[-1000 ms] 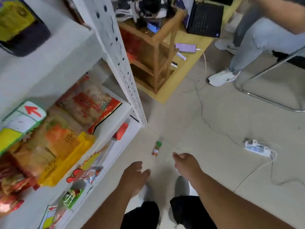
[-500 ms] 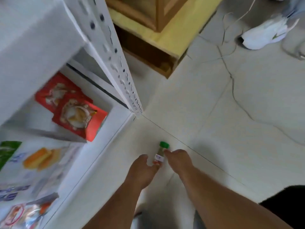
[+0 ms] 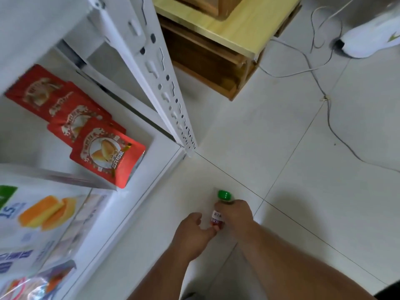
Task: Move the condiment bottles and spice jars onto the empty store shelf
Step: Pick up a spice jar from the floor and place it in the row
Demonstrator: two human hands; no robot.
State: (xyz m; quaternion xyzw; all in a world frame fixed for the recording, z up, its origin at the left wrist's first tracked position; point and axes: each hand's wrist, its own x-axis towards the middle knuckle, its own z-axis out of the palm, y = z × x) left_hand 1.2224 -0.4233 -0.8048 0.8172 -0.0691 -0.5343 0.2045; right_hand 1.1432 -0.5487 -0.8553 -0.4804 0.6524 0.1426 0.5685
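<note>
My right hand (image 3: 234, 215) is curled around a small spice jar (image 3: 218, 216) low over the floor (image 3: 281, 148). The jar's green cap (image 3: 224, 195) sticks out just beyond my knuckles, and its red and white label shows between my two hands. What the jar contains cannot be made out. My left hand (image 3: 192, 232) sits just beside the jar with its fingers loosely bent; a fingertip reaches the jar's base, though I cannot tell if it grips. Whether the jar rests on the floor or is lifted is also unclear.

To the left of my hands stands a white metal shelf unit (image 3: 164, 87), its perforated upright rising away from me. On its low shelf, beyond my left hand, lie several overlapping red snack pouches (image 3: 106, 156). Nearer on the left is a white package printed with orange cake slices (image 3: 41, 213), blurred and cut off by the frame edge.

The floor is pale tile with thin dark grout lines. Well beyond my right hand sits a light wooden stand (image 3: 227, 33), with grey cables (image 3: 324, 87) trailing across the tiles to its right. A white shoe (image 3: 372, 37) is partly cut off at the far right corner.
</note>
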